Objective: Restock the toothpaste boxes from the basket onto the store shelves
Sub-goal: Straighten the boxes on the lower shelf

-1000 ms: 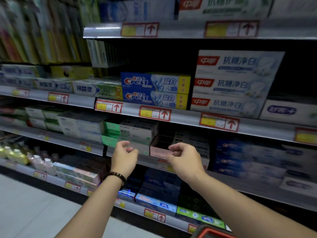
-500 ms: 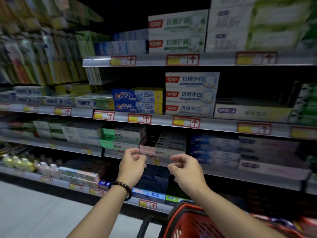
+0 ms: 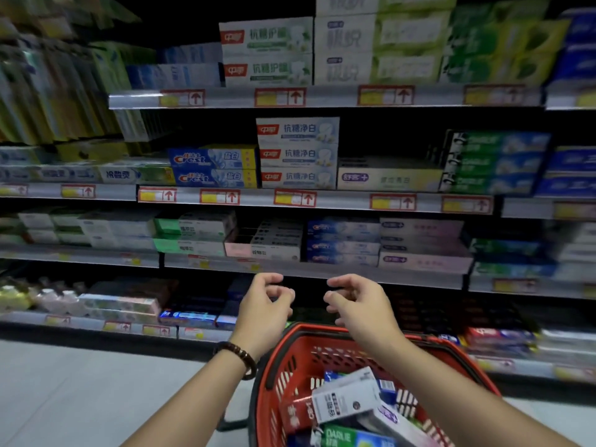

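Note:
A red plastic basket (image 3: pixel 290 356) stands on the floor at the lower middle, holding several toothpaste boxes, among them a white box (image 3: pixel 346 398) and a green box (image 3: pixel 348 437). My left hand (image 3: pixel 263 309) and my right hand (image 3: pixel 361 304) hover side by side above the basket's far rim, in front of the shelf edge. Both have loosely curled fingers and hold nothing. Store shelves (image 3: pixel 309 198) full of toothpaste boxes rise ahead, with blue Crest boxes (image 3: pixel 213 167) and white boxes (image 3: pixel 298 153) on the middle shelf.
Price tags with red arrows line the shelf edges (image 3: pixel 280 96). A dark gap (image 3: pixel 387 140) shows above the low box to the right of the white stack. Grey floor (image 3: pixel 80 388) lies to the left of the basket. Small bottles (image 3: pixel 19 295) sit low left.
My view has pulled back and dropped, bringing the basket and its boxes into sight. Both hands drew away from the pink box on the lower shelf and hang empty over the basket.

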Motion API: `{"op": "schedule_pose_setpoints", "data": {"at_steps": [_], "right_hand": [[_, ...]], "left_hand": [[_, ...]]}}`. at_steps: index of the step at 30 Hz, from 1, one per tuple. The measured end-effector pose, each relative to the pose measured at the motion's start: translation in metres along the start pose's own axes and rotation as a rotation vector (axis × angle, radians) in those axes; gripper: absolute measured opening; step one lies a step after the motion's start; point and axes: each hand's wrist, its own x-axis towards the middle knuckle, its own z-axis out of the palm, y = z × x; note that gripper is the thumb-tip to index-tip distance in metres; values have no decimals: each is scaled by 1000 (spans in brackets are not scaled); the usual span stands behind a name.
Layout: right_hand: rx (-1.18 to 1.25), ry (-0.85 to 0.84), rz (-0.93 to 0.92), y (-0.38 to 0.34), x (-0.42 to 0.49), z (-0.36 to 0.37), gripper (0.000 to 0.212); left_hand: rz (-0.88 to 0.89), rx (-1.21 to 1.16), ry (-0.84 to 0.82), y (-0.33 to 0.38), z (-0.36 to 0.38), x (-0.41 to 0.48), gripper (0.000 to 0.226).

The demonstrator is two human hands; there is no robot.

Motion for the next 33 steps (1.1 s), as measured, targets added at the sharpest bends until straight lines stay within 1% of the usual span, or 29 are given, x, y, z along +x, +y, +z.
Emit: {"op": "schedule_pose_setpoints", "data": {"at_steps": [4, 7, 15, 17, 20, 21, 25, 30, 33], "right_hand": [[-3, 5, 23, 12, -22, -30, 13], [38, 10, 68, 21, -33, -51, 13], [-14, 23, 153, 59, -47, -97, 10], [-17, 17, 180, 69, -49, -106, 9], [-46, 5, 214, 82, -49, -118, 10], [-54, 1, 224, 86, -48, -121, 10], [-52, 7, 255, 101, -44, -124, 10], [78, 13, 369, 113, -42, -120, 9], [113, 7, 412, 116, -38, -117, 9]], "left_hand": [[4, -11, -55, 0, 23, -24, 19], [0, -6, -94, -2, 37, -31, 19], [-84, 21, -208, -23, 67, -34, 19], [-156, 32, -250, -30, 73, -34, 18], [-341, -59, -342, -36, 84, -32, 18], [-370, -65, -350, -38, 87, -31, 17], [-374, -8, -340, -50, 94, -23, 18], [-373, 71, -335, -64, 99, -19, 19], [-364, 101, -344, -69, 103, -19, 17]]}}
